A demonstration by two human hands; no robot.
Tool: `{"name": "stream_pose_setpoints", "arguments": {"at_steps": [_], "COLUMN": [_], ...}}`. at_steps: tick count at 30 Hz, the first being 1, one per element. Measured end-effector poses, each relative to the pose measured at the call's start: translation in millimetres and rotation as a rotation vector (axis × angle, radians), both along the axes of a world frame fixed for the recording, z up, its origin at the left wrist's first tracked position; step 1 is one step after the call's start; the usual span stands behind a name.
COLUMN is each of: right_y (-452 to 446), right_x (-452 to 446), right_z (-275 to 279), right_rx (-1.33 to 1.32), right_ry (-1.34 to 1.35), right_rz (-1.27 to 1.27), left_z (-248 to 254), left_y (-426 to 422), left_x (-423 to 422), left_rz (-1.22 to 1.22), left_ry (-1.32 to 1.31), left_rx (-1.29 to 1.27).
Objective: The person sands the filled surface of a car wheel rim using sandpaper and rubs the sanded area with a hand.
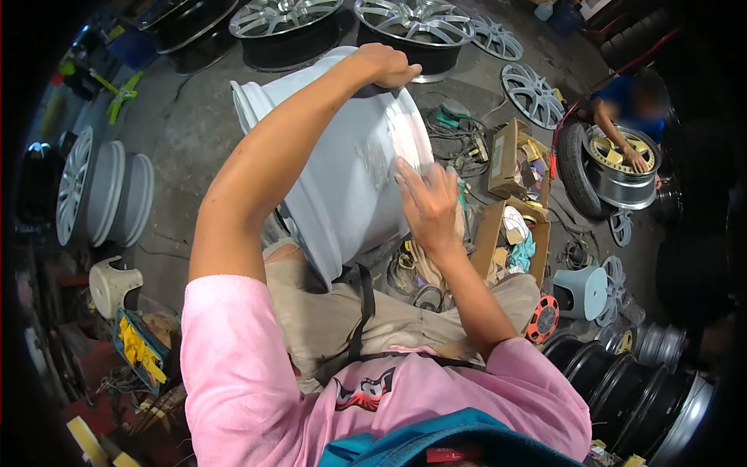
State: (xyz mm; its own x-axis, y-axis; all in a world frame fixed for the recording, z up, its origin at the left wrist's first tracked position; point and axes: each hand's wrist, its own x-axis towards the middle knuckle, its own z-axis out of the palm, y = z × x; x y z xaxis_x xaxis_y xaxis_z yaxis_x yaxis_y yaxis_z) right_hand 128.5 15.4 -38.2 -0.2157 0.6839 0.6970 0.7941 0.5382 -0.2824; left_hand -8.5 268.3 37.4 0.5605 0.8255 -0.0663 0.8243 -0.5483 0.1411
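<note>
A grey wheel rim with its wide barrel stands tilted between my legs. A whitish band runs along its right edge, and a rough darker patch shows on the barrel. My left hand reaches over the far top edge of the rim, its fingers curled down onto it. At the right edge, my right hand touches the whitish band with fingers stretched and slightly blurred. Whether anything thin lies under those fingertips is hidden.
Cardboard boxes of supplies and a cabled tool lie to the right. Wheels line the far side; others stand left. A co-worker handles a gold-centred wheel. Stools flank me.
</note>
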Motion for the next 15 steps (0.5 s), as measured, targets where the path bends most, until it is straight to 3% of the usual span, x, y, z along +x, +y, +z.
{"name": "stream_pose_setpoints", "arguments": {"at_steps": [5, 11, 15], "right_y": [-10.3, 34.9, -8.3], "right_x": [-3.9, -19.7, 0.4], "right_z": [-12.1, 19.5, -3.5], "right_rx": [-0.037, 0.003, -0.057], "right_ry": [0.036, 0.016, 0.035], "right_rz": [-0.074, -0.053, -0.07], "left_z": [-0.2, 7.3, 1.2], "left_y": [0.0, -3.4, 1.9], "left_x": [-1.8, -4.2, -3.0], "left_rz": [-0.004, 0.001, 0.007], "left_ry": [-0.029, -0.017, -0.019], "left_rx": [0.024, 0.023, 0.013]}}
